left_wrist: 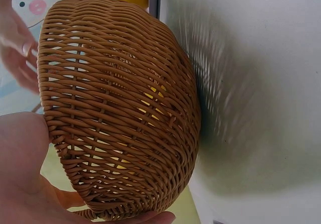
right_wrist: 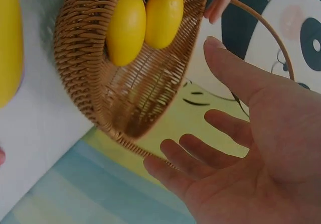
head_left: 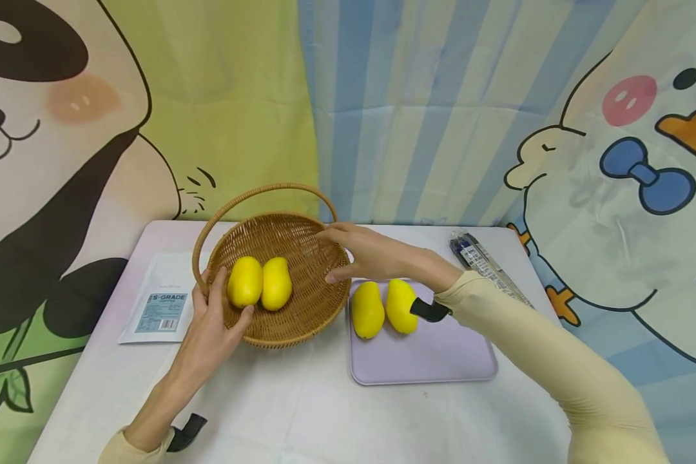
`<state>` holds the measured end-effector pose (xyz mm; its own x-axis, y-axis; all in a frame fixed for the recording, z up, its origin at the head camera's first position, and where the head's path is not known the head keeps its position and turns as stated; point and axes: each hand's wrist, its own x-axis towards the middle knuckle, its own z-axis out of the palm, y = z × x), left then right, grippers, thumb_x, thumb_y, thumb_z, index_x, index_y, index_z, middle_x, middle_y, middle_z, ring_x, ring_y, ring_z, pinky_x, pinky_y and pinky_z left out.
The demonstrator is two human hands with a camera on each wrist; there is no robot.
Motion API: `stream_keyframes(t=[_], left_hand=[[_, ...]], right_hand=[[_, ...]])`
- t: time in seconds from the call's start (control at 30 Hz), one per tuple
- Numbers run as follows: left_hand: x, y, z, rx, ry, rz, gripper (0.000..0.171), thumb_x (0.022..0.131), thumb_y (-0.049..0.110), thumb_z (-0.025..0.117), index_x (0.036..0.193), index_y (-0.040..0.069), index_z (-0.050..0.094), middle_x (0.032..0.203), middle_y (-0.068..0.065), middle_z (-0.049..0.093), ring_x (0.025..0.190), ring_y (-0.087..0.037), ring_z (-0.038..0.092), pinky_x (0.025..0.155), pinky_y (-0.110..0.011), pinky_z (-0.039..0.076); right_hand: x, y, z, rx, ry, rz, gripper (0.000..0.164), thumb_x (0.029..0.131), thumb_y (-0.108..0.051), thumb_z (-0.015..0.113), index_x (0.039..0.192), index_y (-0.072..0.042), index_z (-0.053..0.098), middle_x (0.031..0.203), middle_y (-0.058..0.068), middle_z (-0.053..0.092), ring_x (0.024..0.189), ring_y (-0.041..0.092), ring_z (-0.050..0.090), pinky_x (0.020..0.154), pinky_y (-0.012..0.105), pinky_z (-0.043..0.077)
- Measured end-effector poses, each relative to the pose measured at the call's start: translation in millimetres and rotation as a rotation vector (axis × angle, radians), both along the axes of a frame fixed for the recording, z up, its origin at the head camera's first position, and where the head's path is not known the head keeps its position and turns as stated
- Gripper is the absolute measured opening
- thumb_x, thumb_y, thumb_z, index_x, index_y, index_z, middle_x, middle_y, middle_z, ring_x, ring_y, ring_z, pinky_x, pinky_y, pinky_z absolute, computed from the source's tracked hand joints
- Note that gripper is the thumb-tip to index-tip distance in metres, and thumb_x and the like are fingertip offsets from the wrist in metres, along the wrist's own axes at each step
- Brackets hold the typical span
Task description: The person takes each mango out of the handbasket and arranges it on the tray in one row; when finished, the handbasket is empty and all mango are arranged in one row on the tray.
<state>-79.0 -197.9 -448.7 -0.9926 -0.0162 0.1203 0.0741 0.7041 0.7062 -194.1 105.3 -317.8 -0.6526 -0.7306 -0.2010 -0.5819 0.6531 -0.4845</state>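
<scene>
A brown wicker basket (head_left: 310,309) with a tall arched handle (head_left: 267,187) holds two yellow mangoes (head_left: 245,281), lying side by side in its left half. At the basket's left rim, my left hand (head_left: 207,332) grips the wicker, its thumb toward the near side. From the left wrist view, the palm (left_wrist: 22,169) lies against the rim and fingers reach along the basket's outside. My right hand (head_left: 374,250) hovers at the right rim, thumb and fingers spread with nothing in them. In the right wrist view, its fingertips (right_wrist: 155,166) are near the handle; contact is unclear.
Right of the basket, a lilac tray (head_left: 429,364) carries two more mangoes (head_left: 368,309). A white coffee pouch (head_left: 165,306) lies left of the basket. Behind the right forearm is a clear-wrapped packet (head_left: 487,263). A printed curtain (head_left: 383,129) hangs behind the white table (head_left: 301,412).
</scene>
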Motion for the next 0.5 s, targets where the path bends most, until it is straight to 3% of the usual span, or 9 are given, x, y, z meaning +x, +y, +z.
stream_keyframes(t=[0.23,0.5], left_hand=[[0.1,0,0.3,0.006,-0.001,-0.001,0.087,0.099,0.036,0.063,0.164,0.013,0.01,0.165,-0.029,-0.003,0.125,-0.052,0.049,0.092,-0.064,0.049],[-0.2,0,-1.2,-0.007,0.016,-0.005,0.087,0.1,0.035,0.063,0.165,0.016,0.007,0.164,-0.031,-0.001,0.123,-0.053,0.051,0.089,-0.063,0.051]], right_hand=[[-13.5,-39,-4.1,0.033,-0.021,0.074,0.082,0.093,-0.046,0.071,0.159,-0.015,0.033,0.162,0.011,0.032,0.143,0.027,0.043,0.114,0.039,0.041],[-22.0,-79,-17.3,0.123,-0.064,0.094,0.081,0.093,-0.043,0.072,0.159,-0.014,0.033,0.164,0.009,0.032,0.151,0.024,0.031,0.12,0.04,0.034]])
